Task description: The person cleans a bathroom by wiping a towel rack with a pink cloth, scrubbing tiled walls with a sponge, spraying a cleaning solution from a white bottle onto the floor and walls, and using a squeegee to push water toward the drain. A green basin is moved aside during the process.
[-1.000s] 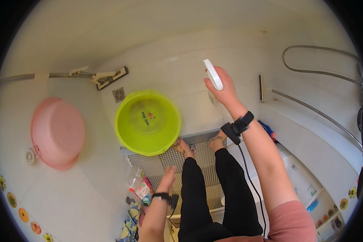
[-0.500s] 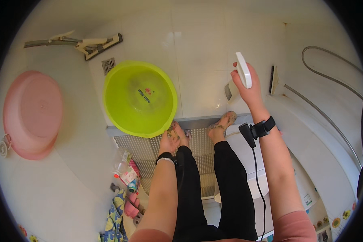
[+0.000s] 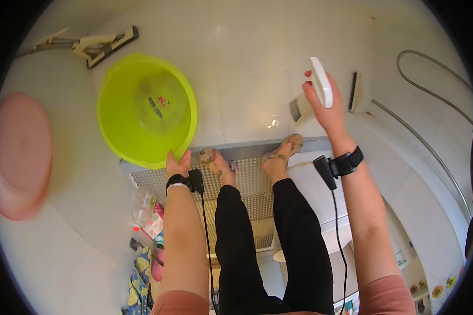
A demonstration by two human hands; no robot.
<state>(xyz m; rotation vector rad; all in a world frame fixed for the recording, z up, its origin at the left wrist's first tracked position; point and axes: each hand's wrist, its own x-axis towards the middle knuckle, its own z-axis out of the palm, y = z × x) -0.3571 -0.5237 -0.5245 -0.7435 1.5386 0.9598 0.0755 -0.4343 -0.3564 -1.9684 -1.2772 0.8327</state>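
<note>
A round lime-green basin (image 3: 122, 110) stands on the pale floor at the left, with a small print on its bottom. At its near rim is my left hand (image 3: 177, 167), thumb and a finger up against the edge; the other fingers are hidden. Raised at the right, my right hand (image 3: 328, 107) is closed around a flat white oblong thing (image 3: 321, 83), whose kind I cannot make out. A black strap with a cabled device sits on each of my wrists.
A pink basin (image 3: 21, 152) leans on the left wall below a squeeze mop (image 3: 105, 46). Plastic bottles (image 3: 141, 210) lie by my left forearm. A brush head (image 3: 355, 92) and a metal hose (image 3: 420, 139) are at the right. My feet straddle a grey threshold (image 3: 247, 149).
The green basin has shifted left and away with my left hand at its rim, now covering the floor drain. My right hand keeps the white thing raised. The whole view has shifted slightly.
</note>
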